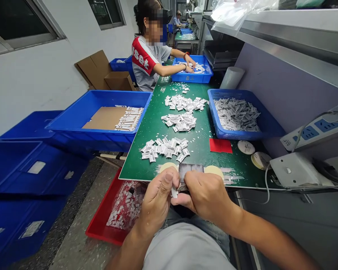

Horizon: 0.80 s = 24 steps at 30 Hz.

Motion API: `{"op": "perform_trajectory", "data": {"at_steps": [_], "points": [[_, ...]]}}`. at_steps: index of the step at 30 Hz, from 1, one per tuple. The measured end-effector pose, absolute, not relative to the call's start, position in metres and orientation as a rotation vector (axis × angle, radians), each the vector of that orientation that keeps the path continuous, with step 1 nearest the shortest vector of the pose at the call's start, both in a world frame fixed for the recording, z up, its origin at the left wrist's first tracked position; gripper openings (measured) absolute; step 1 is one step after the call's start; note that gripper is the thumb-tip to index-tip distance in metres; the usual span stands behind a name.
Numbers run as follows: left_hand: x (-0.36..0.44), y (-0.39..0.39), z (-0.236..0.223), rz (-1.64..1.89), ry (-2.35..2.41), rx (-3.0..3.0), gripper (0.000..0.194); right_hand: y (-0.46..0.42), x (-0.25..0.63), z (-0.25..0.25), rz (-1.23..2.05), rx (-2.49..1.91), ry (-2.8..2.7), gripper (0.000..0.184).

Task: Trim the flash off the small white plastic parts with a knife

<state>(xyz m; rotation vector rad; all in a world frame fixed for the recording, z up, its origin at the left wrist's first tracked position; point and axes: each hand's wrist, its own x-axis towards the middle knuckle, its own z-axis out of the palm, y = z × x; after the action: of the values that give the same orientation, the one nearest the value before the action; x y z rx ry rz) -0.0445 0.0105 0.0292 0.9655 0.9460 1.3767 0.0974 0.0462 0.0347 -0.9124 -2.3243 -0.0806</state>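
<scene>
At the near table edge my left hand point(160, 193) is closed, pinching a small white plastic piece point(174, 192) between thumb and fingers. My right hand point(207, 187) is closed right beside it, fingers curled and thumb stretched toward the piece; what it grips is hidden. Just beyond both hands a dark grey metal block point(190, 169) sits at the table edge, between two pale yellow round pads point(214, 171). The nearest pile of small white plastic parts point(167, 148) lies a little farther off on the green table point(197, 148).
More white parts point(181, 122) lie beyond. A blue basket point(218, 133) of parts stands right, near a red card point(220, 146) and power strip point(312, 131). Left are blue bins point(98, 93) and a red tray point(101, 221). A co-worker point(149, 60) handles parts in a blue tray point(191, 78).
</scene>
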Motion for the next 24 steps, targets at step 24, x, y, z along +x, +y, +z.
{"op": "perform_trajectory", "data": {"at_steps": [24], "points": [[-0.086,0.109,0.000,0.963,1.740,1.724,0.038,0.034,0.128,0.002,0.779,-0.979,-2.076,0.051]]}}
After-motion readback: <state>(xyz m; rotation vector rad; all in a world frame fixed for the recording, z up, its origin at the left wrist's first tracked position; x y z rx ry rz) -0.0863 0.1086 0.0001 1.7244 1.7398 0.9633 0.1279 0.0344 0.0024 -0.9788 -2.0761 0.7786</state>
